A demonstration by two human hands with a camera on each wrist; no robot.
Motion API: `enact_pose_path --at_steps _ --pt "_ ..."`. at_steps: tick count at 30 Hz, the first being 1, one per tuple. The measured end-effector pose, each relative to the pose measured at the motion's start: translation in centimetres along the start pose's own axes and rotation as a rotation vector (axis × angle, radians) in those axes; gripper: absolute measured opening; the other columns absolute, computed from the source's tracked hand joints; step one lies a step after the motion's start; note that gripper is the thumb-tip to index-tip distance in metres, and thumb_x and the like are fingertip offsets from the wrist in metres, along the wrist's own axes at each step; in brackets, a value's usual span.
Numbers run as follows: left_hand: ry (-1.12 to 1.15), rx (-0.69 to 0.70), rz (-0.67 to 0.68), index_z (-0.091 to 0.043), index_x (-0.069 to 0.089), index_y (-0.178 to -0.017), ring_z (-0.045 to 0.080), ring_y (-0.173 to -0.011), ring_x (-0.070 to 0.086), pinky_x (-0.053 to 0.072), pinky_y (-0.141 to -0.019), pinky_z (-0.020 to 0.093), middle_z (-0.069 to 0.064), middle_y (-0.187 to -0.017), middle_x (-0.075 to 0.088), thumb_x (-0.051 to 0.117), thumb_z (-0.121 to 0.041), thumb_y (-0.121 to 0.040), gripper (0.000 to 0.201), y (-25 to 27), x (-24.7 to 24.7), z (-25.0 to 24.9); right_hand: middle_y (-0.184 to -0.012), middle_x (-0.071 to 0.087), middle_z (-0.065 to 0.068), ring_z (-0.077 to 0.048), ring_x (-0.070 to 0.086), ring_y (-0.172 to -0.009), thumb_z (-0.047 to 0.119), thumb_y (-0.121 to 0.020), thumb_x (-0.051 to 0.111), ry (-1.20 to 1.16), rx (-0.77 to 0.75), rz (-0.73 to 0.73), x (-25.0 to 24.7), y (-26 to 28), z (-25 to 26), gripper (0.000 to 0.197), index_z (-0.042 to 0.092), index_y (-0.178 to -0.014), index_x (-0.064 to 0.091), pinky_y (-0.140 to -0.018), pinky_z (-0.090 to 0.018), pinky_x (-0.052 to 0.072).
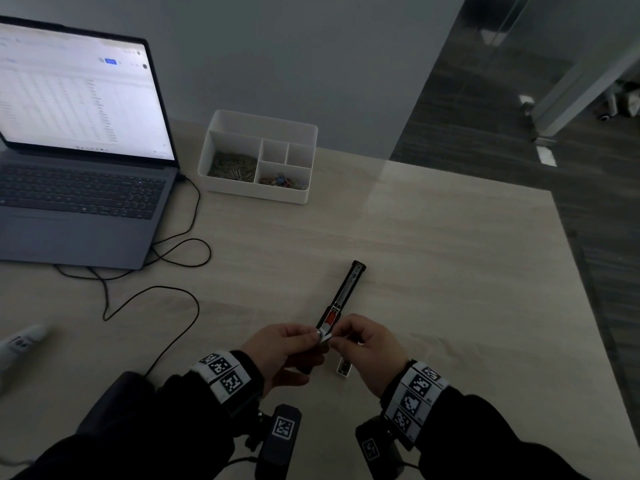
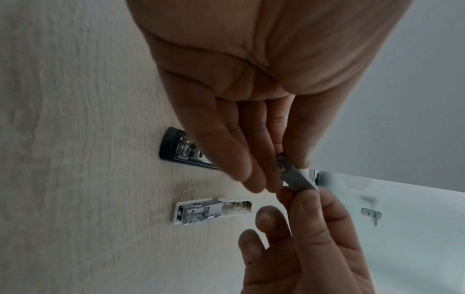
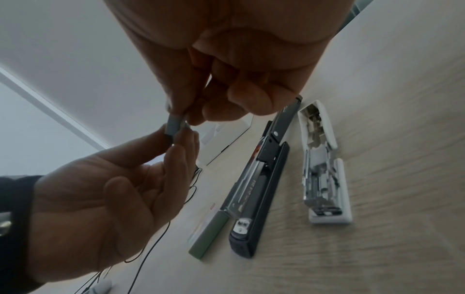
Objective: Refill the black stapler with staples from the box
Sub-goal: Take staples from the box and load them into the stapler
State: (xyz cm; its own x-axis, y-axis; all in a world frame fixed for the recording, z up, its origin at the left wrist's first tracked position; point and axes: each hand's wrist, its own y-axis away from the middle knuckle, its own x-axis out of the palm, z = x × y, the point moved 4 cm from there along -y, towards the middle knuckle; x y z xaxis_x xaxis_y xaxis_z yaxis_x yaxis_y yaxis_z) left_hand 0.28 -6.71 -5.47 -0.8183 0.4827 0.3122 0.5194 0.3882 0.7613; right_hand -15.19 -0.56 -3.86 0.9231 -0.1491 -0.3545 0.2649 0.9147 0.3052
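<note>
While the left hand [image 1: 277, 348] and the right hand [image 1: 367, 344] met above the table [image 1: 450, 271], each pinched one end of a short grey strip of staples [image 2: 298, 176] between thumb and fingertips, the other fingers loosely curled. That strip was held in the air, clear of the wood. Just beyond and below the hands lay the black stapler [image 3: 261, 179], swung fully open and flat, its metal channel facing up and a red patch showing near the end closest to the hands. Close along its left side, in the right wrist view, sat a slim green-edged box [image 3: 208, 232]; whether anything was inside could not be told, and its print was too blurred to read. On the stapler's right lay a white stapler [image 3: 324, 169], also opened, with bare metal works showing.

Farther back, left to right: an open laptop [image 1: 79, 188] with a lit, unreadable screen, a black cable [image 1: 180, 244] looping from it, and a white organiser tray [image 1: 308, 133]. Its large left compartment held a heap of dull metal clips, its front right compartment a few coloured clips, and nothing showed in the two small rear ones.
</note>
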Motion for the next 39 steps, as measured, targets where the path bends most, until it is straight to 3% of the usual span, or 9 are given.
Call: enact_pose_path --at_steps 4,7,11,14,16,18,24,33,39 --pt "0.033 -0.003 -0.017 -0.012 0.073 -0.101 0.015 -0.070 0.070 0.052 -0.050 0.026 0.005 -0.083 0.076 0.070 -0.023 -0.086 0.019 -0.3 -0.2 -0.1 -0.067 0.060 0.001 -0.012 0.053 -0.060 0.011 -0.082 0.070 -0.016 0.026 0.000 0.2 -0.4 -0.2 0.030 0.038 -0.070 0.064 -0.060 -0.034 0.048" --pt "0.053 0.003 -0.029 -0.014 0.075 -0.097 0.016 -0.074 0.069 0.052 -0.052 0.027 0.005 -0.087 0.076 0.071 -0.023 -0.084 0.016 -0.4 -0.4 0.0 -0.066 0.061 0.002 -0.013 0.054 -0.060 0.010 -0.082 0.070 -0.030 0.042 0.002 0.4 -0.6 -0.5 0.028 0.036 -0.072 0.065 -0.060 -0.036 0.050" --pt "0.075 0.006 -0.065 -0.017 0.075 -0.089 0.016 -0.073 0.069 0.051 -0.052 0.027 0.005 -0.082 0.074 0.071 -0.022 -0.084 0.007 -0.6 -0.9 0.3 -0.063 0.060 0.003 -0.013 0.055 -0.057 0.005 -0.084 0.068 -0.088 0.070 0.032 0.6 -0.7 -0.8 0.031 0.033 -0.071 0.065 -0.055 -0.029 0.047" --pt "0.093 0.014 -0.110 -0.018 0.072 -0.085 0.016 -0.071 0.068 0.050 -0.052 0.025 0.002 -0.077 0.073 0.071 -0.016 -0.084 0.002 -0.7 -1.5 0.6 -0.063 0.061 -0.001 -0.012 0.051 -0.051 0.001 -0.086 0.065 -0.160 0.151 -0.013 0.0 -1.2 -1.0 0.023 0.020 -0.074 0.065 -0.047 -0.018 0.042" --pt "0.081 0.017 -0.143 -0.017 0.070 -0.087 0.015 -0.069 0.068 0.049 -0.052 0.024 0.001 -0.078 0.073 0.072 -0.017 -0.083 0.004 -0.7 -2.1 0.9 -0.072 0.068 -0.004 -0.014 0.051 -0.053 0.007 -0.088 0.064 -0.096 0.224 -0.061 -0.6 -1.9 -1.6 0.015 0.016 -0.077 0.065 -0.048 -0.021 0.045" --pt "0.055 0.013 -0.171 -0.017 0.070 -0.091 0.015 -0.072 0.068 0.050 -0.053 0.024 0.002 -0.083 0.074 0.074 -0.019 -0.082 0.010 -0.7 -2.6 1.3 -0.080 0.074 -0.001 -0.015 0.055 -0.056 0.016 -0.090 0.063 0.027 0.255 -0.058 -0.8 -2.7 -2.0 0.015 0.021 -0.076 0.065 -0.055 -0.030 0.050" --pt "0.038 0.002 -0.211 -0.017 0.068 -0.091 0.015 -0.071 0.067 0.051 -0.056 0.026 -0.001 -0.077 0.074 0.073 -0.018 -0.083 0.010 -0.9 -3.2 2.1 -0.083 0.067 0.004 -0.016 0.063 -0.075 0.030 -0.092 0.056 0.394 0.237 0.071 0.1 -4.5 -1.5 0.012 0.029 -0.081 0.061 -0.069 -0.030 0.052" --pt "0.029 -0.004 -0.222 -0.020 0.067 -0.092 0.014 -0.071 0.068 0.050 -0.062 0.027 -0.002 -0.078 0.075 0.074 -0.021 -0.082 0.012 -0.8 -3.5 2.2 -0.081 0.062 0.007 -0.016 0.061 -0.078 0.030 -0.091 0.055 0.524 0.196 0.128 0.9 -4.6 -0.8 0.011 0.025 -0.086 0.063 -0.072 -0.031 0.052" --pt "0.007 0.006 -0.201 -0.019 0.067 -0.093 0.016 -0.077 0.068 0.049 -0.062 0.028 0.001 -0.088 0.074 0.075 -0.025 -0.081 0.015 -0.5 -3.0 1.8 -0.088 0.069 0.007 -0.013 0.063 -0.081 0.035 -0.087 0.055 0.604 0.150 0.236 2.0 -3.8 -0.5 0.018 0.025 -0.089 0.070 -0.073 -0.029 0.053"
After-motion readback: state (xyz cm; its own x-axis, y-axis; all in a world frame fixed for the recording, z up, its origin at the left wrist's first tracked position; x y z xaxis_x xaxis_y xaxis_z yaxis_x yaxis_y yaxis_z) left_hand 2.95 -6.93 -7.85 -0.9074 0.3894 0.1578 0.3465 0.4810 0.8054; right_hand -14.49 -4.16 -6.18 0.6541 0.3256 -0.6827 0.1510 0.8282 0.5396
